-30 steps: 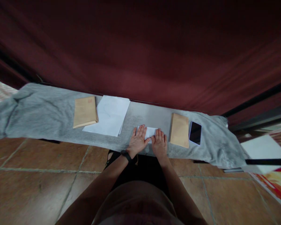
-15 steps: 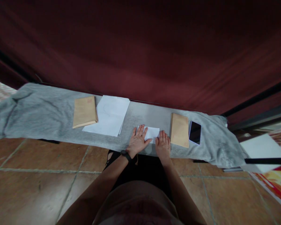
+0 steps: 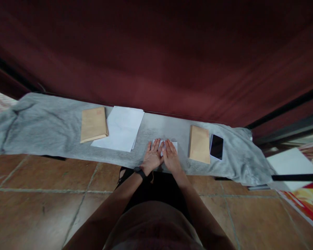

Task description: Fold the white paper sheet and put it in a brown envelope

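Observation:
A small piece of white paper (image 3: 174,144), perhaps folded, lies on the grey cloth (image 3: 161,122) right in front of me. My left hand (image 3: 152,158) rests flat over its left part with the fingers spread; a dark band is on that wrist. Close beside it, my right hand (image 3: 171,158) lies flat across the middle of the paper, fingers stretched out. Both hands cover much of the paper, so only its top edge and right corner show. Neither hand grips anything.
On the left, white sheets (image 3: 122,128) lie partly under a stack of brown envelopes (image 3: 94,123). More brown envelopes (image 3: 199,144) and a phone (image 3: 216,147) lie to the right. A dark red curtain (image 3: 156,62) hangs behind the narrow cloth-covered surface.
My right hand has slid left from the paper's right edge to its middle, close to my left hand. The left hand has stayed in place.

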`<state>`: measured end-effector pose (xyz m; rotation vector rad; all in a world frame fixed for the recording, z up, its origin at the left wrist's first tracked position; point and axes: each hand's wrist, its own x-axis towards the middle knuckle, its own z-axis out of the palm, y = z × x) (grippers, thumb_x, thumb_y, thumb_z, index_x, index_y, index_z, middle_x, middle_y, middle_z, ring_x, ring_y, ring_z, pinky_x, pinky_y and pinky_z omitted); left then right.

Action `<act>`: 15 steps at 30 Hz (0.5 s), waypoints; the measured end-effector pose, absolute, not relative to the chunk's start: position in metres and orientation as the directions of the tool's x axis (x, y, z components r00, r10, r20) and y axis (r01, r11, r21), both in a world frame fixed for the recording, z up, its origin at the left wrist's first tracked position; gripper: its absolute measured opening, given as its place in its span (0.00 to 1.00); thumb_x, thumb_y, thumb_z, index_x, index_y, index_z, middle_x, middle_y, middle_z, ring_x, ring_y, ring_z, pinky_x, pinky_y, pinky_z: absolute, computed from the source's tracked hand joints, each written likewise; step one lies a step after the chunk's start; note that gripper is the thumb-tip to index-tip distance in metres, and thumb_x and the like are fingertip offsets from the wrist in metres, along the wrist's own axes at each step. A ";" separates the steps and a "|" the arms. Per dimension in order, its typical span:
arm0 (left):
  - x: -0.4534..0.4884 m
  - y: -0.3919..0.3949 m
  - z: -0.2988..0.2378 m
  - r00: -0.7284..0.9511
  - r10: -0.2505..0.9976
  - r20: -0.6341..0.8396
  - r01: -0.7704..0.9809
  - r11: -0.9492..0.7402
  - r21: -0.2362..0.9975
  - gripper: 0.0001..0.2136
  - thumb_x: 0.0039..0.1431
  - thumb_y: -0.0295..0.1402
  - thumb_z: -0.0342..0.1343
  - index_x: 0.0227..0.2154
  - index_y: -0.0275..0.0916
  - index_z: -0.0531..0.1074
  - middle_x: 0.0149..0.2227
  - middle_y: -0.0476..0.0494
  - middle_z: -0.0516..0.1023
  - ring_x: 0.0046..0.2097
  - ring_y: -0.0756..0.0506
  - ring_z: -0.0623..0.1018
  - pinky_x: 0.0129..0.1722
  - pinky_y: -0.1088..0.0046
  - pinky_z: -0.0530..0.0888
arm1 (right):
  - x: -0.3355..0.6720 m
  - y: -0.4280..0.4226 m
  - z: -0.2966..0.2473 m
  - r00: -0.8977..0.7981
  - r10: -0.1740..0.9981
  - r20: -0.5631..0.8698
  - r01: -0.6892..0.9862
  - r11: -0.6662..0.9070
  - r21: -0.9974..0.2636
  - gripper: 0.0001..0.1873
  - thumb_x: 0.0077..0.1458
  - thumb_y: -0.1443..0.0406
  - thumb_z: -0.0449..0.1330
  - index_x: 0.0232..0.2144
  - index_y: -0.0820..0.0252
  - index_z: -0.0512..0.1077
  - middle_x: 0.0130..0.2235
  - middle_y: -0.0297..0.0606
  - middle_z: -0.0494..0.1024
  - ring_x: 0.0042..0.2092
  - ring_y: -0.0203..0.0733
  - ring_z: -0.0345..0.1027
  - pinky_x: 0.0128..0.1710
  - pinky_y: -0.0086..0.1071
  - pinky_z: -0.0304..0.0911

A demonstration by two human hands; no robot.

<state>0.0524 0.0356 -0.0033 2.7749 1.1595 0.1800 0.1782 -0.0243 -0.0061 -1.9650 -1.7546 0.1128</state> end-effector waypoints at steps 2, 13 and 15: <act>0.052 0.036 -0.005 0.701 0.712 0.044 0.699 -0.698 0.156 0.30 0.68 0.38 0.42 0.70 0.35 0.51 0.72 0.33 0.51 0.73 0.38 0.51 0.70 0.49 0.45 | 0.173 -0.018 -0.007 0.141 0.961 0.240 0.910 -0.031 -0.412 0.30 0.72 0.60 0.38 0.66 0.72 0.60 0.68 0.52 0.61 0.71 0.45 0.50 0.69 0.45 0.51; 0.054 0.036 -0.004 0.679 0.733 0.043 0.718 -0.675 0.170 0.28 0.69 0.36 0.40 0.69 0.35 0.55 0.73 0.35 0.51 0.73 0.39 0.51 0.71 0.49 0.46 | 0.174 -0.020 -0.015 0.147 0.974 0.175 0.954 -0.093 -0.284 0.28 0.72 0.62 0.41 0.67 0.71 0.59 0.68 0.53 0.61 0.71 0.47 0.50 0.70 0.46 0.46; 0.054 0.036 -0.005 0.679 0.732 0.061 0.715 -0.677 0.175 0.27 0.69 0.36 0.39 0.69 0.36 0.54 0.72 0.35 0.51 0.73 0.39 0.51 0.71 0.49 0.46 | 0.176 -0.021 -0.015 0.155 0.972 0.175 0.957 -0.104 -0.270 0.27 0.72 0.62 0.42 0.67 0.70 0.60 0.68 0.52 0.61 0.71 0.47 0.50 0.70 0.45 0.46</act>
